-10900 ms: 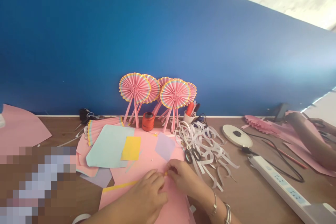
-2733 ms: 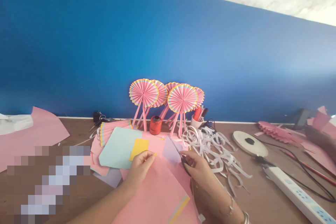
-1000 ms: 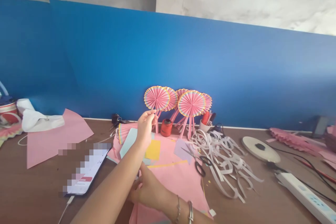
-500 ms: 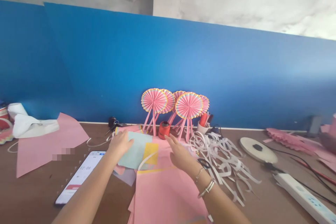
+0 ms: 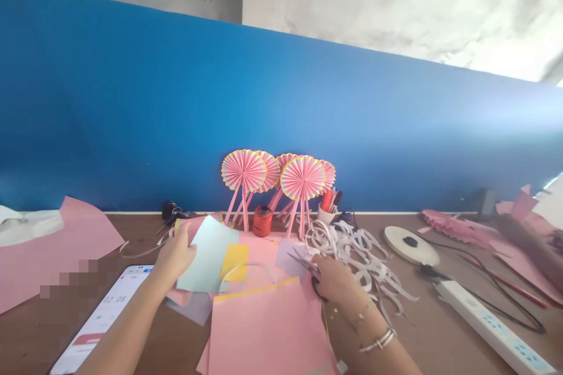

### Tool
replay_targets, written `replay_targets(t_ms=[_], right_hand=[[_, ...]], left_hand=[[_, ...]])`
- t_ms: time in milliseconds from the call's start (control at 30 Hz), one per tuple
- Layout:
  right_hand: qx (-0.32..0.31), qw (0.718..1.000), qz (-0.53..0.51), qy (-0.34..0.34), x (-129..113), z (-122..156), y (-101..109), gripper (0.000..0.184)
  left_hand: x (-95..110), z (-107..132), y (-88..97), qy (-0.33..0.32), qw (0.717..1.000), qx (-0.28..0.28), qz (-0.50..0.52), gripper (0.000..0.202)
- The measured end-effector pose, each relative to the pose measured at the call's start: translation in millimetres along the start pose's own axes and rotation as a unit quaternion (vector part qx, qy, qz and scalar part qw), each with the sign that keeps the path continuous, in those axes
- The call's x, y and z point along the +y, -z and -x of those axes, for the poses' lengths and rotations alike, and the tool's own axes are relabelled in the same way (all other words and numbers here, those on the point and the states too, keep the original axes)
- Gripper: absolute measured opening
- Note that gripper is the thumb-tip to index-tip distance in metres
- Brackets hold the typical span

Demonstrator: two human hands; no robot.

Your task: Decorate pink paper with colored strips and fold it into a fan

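My left hand [image 5: 176, 255] pinches the left edge of a light blue paper sheet [image 5: 204, 255], which is raised a little at that side. In my right hand [image 5: 334, 281] is a pair of scissors [image 5: 301, 261], blades slightly apart and pointing left over a lilac paper piece [image 5: 288, 255]. Between the hands lie a yellow paper piece [image 5: 235, 261] and a thin white strip curling across it. Pink sheets [image 5: 268, 331], the top one with a yellow far edge, lie nearest me. Several pleated pink paper fans [image 5: 243, 171] stand behind, beside a red round container [image 5: 263, 222].
A phone [image 5: 105, 313] lies at left beside a large pink sheet [image 5: 88, 228]. To the right are tangled white strips [image 5: 360, 246], a round cream disc [image 5: 409, 246], a power strip [image 5: 492, 319] and cables. Another person's arm [image 5: 530, 246] reaches in at far right. A blue partition [image 5: 281, 99] stands behind.
My right hand, empty before, now holds the scissors and is lower and farther right. My left hand has taken hold of the light blue paper's edge and raised it. The view has shifted right.
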State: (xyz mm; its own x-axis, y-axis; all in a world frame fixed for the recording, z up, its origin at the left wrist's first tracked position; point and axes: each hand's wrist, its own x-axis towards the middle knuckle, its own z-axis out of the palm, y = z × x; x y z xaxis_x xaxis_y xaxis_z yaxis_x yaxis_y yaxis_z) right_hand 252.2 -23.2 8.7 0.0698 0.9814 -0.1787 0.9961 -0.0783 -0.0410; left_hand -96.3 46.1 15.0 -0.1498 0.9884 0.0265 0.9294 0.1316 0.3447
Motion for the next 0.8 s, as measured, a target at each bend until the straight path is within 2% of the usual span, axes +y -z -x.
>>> replay_targets(t_ms=[100, 200, 333, 433, 533, 633, 700, 733, 800], right_hand=[[0.011, 1.000, -0.007, -0.015, -2, -1, 2, 0.045], [0.042, 0.997, -0.058, -0.010, 4, -5, 3, 0.045], [0.022, 0.980, -0.200, -0.001, 11, -12, 5, 0.049], [0.038, 0.962, -0.266, 0.042, 1, -10, 14, 0.047], [0.136, 0.948, -0.251, 0.138, -26, -1, 27, 0.038], [0.226, 0.937, -0.186, 0.189, -58, 10, 38, 0.041], [0.257, 0.928, -0.157, 0.219, -75, 15, 40, 0.039], [0.269, 0.923, -0.150, 0.230, -82, 17, 40, 0.038], [0.292, 0.912, -0.138, 0.252, -92, 20, 36, 0.039]], left_hand=[[6, 8, 18.1, -0.029, 0.992, 0.105, 0.058, 0.061], [13, 19, 33.7, -0.053, 0.973, 0.208, 0.082, 0.054], [17, 28, 43.2, -0.055, 0.958, 0.270, 0.080, 0.035], [18, 29, 38.7, -0.060, 0.964, 0.243, 0.092, 0.032], [26, 28, 28.0, -0.089, 0.964, 0.188, 0.164, 0.033], [41, 34, 19.7, -0.088, 0.950, 0.134, 0.268, 0.030], [52, 41, 18.1, -0.070, 0.927, 0.086, 0.359, 0.041], [57, 45, 18.2, -0.056, 0.917, 0.050, 0.392, 0.043], [64, 52, 19.0, -0.024, 0.893, 0.011, 0.450, 0.043]])
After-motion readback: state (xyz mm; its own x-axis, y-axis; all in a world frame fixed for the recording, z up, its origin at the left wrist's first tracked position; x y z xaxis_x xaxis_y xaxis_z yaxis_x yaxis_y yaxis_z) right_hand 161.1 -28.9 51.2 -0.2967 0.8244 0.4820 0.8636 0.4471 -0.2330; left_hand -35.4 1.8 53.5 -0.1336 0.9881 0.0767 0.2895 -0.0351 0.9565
